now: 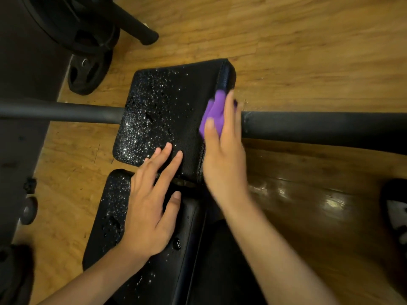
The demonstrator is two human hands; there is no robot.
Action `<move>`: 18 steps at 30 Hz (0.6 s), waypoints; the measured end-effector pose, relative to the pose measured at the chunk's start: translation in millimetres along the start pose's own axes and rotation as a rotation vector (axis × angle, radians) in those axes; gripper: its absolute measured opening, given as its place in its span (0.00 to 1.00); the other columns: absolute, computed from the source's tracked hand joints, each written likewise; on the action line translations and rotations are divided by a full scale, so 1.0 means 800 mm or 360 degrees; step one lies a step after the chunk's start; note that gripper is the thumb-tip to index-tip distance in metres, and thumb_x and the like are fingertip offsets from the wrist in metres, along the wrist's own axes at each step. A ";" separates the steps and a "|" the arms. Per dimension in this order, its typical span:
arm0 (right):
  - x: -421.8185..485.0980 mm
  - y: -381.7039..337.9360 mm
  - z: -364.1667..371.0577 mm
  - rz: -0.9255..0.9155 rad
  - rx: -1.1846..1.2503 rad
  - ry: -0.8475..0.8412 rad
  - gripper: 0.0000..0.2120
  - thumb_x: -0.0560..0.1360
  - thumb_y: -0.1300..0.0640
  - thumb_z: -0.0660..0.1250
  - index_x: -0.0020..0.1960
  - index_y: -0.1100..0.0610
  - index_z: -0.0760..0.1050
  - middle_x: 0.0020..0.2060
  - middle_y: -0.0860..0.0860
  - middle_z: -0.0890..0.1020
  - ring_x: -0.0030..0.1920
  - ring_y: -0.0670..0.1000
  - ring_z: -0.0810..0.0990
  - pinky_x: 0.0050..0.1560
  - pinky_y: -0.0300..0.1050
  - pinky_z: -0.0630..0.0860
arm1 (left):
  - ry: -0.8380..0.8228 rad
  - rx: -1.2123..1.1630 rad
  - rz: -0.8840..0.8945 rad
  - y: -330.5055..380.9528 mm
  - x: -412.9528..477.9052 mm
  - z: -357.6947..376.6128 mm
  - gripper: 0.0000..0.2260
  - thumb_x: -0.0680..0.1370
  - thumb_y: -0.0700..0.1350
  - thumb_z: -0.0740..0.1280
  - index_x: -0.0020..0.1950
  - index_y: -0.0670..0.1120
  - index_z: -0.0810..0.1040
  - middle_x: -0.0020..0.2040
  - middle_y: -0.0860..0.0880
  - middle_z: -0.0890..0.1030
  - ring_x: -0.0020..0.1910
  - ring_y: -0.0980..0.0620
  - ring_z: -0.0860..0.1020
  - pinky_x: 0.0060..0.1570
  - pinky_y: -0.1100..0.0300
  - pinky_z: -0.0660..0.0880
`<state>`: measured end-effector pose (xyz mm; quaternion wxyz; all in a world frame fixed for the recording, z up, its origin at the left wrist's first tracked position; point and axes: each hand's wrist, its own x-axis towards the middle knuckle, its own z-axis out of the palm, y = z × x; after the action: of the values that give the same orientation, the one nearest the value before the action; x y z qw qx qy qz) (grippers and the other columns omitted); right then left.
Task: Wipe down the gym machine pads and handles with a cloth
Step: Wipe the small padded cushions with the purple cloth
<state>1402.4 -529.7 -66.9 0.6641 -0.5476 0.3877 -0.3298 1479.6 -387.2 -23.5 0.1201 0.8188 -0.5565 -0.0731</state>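
Note:
A black bench pad (167, 111) speckled with water droplets lies in the middle of the view, with a second wet pad (110, 216) nearer to me. My right hand (224, 155) holds a purple cloth (214, 113) against the far pad's right edge. My left hand (152, 203) rests flat across the gap between the two pads, fingers spread. A black padded bar (319, 126) runs to the right of the far pad and continues on its left (59, 111).
Wooden floor (286, 51) surrounds the bench. Black weight plates (88, 71) and a machine leg (136, 27) stand at the upper left. A dark mat (19, 150) covers the left side. A sandalled foot (396, 212) shows at the right edge.

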 end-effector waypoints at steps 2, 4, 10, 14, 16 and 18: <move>0.088 -0.011 -0.016 0.0035 0.0006 -0.0020 0.28 0.87 0.47 0.51 0.84 0.44 0.44 0.84 0.49 0.49 0.82 0.48 0.53 0.73 0.38 0.56 | 0.0006 0.0011 0.0002 0.000 0.001 0.000 0.26 0.82 0.46 0.57 0.81 0.43 0.66 0.82 0.46 0.63 0.82 0.44 0.59 0.75 0.33 0.60; 0.126 -0.017 -0.028 -0.0009 0.0058 -0.0062 0.28 0.87 0.47 0.52 0.84 0.47 0.48 0.83 0.49 0.56 0.80 0.47 0.58 0.72 0.42 0.60 | 0.0007 0.0010 -0.0001 0.001 0.001 0.000 0.26 0.82 0.46 0.57 0.80 0.43 0.66 0.82 0.45 0.64 0.82 0.44 0.59 0.75 0.33 0.60; -0.068 0.016 0.003 -0.0076 0.0068 -0.0043 0.26 0.87 0.44 0.52 0.82 0.34 0.47 0.82 0.38 0.43 0.80 0.36 0.45 0.70 0.22 0.50 | 0.0002 0.0026 -0.0004 -0.002 0.001 0.001 0.25 0.82 0.47 0.57 0.80 0.43 0.67 0.82 0.46 0.64 0.82 0.44 0.60 0.75 0.33 0.60; -0.091 0.018 0.017 -0.0141 -0.0050 0.0002 0.25 0.84 0.36 0.45 0.80 0.31 0.43 0.82 0.39 0.40 0.82 0.41 0.45 0.78 0.36 0.53 | 0.0001 0.0009 -0.0006 -0.001 0.002 0.000 0.25 0.82 0.47 0.58 0.80 0.44 0.67 0.82 0.45 0.64 0.81 0.43 0.61 0.75 0.34 0.61; -0.030 0.022 0.007 -0.0242 -0.0062 0.0061 0.25 0.86 0.41 0.48 0.82 0.39 0.47 0.84 0.46 0.44 0.83 0.46 0.48 0.78 0.42 0.56 | 0.0014 0.0007 0.0008 0.000 0.001 0.000 0.25 0.82 0.47 0.58 0.80 0.44 0.66 0.81 0.45 0.64 0.81 0.42 0.61 0.75 0.35 0.61; 0.045 0.010 -0.009 -0.0176 -0.0017 0.0069 0.26 0.87 0.45 0.51 0.83 0.43 0.50 0.84 0.48 0.45 0.82 0.49 0.50 0.72 0.39 0.56 | 0.0020 0.0001 0.0008 0.000 0.001 0.000 0.25 0.82 0.46 0.58 0.80 0.45 0.67 0.81 0.45 0.65 0.81 0.42 0.62 0.74 0.35 0.62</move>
<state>1413.7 -562.7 -80.8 0.6334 -0.5645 0.3729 -0.3756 1479.7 -387.6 -23.7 0.1234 0.8179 -0.5580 -0.0674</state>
